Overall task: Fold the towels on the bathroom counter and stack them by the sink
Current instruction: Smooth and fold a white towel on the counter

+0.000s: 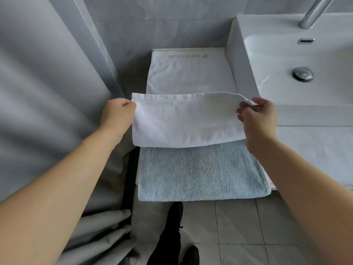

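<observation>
Left hand (117, 113) and right hand (257, 113) each pinch a top corner of the white towel (187, 121), holding it taut so it hangs doubled above the blue towel (200, 173), left of the sink (248, 64). Logo towel (189, 73) lies behind, probably the stack base.

- The folded white towel (191, 73) lying at the back of the counter, against the wall and just beside the sink, carries the only lettering here: a short line of gold embroidered characters along its far edge.
- That line sits upside down from where the person stands, and it is too small and blurred to spell out.
- A small gold emblem, wing-like or leaf-like in shape, stands at the right end of the gold line.
- Nothing else in view bears any readable text, number, label or sign.
</observation>
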`<state>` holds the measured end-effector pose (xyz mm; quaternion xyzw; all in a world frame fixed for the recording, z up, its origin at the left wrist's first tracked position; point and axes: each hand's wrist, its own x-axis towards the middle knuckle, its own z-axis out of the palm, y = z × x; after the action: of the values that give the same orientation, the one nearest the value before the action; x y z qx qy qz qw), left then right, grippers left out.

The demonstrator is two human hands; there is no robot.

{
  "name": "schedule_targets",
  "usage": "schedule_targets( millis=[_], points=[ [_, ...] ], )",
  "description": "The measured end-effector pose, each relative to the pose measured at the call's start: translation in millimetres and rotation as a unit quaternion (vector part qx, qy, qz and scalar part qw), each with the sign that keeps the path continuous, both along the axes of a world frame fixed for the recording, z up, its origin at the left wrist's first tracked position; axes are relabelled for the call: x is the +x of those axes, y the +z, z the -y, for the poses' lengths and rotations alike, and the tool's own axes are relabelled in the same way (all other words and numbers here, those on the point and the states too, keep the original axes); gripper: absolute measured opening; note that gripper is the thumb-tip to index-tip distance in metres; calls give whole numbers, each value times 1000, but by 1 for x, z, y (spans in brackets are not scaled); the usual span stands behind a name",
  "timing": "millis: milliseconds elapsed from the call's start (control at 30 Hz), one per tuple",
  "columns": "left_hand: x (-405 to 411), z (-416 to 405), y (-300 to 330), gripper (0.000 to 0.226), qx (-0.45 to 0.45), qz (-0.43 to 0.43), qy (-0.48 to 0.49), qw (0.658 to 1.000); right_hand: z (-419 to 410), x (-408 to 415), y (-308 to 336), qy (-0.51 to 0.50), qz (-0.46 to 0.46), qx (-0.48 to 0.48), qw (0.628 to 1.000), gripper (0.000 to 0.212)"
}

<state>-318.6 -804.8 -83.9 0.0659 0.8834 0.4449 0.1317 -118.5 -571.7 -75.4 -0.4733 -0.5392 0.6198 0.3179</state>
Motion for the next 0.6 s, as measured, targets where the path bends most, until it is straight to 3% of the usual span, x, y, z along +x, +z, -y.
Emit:
schedule_targets(
  millis=[67,167,333,500,600],
  points=[
    [-22,-14,-11,31,26,8,18,999,-14,-23,-7,4,34,18,999,12],
    [-48,-34,-28,27,22,-13,51,998,-39,-57,-22,-47,101,48,993,23],
    [-83,-63,-51,19,34,-2,105,994,-68,-116,-44,-57,220,107,968,22],
    [-117,-100,-65,22,43,-32,98,994,-103,-171,-56,-59,300,155,939,32],
    [-138,-125,-70,22,48,-63,81,994,-124,-201,-63,-65,311,231,920,30]
  ],
)
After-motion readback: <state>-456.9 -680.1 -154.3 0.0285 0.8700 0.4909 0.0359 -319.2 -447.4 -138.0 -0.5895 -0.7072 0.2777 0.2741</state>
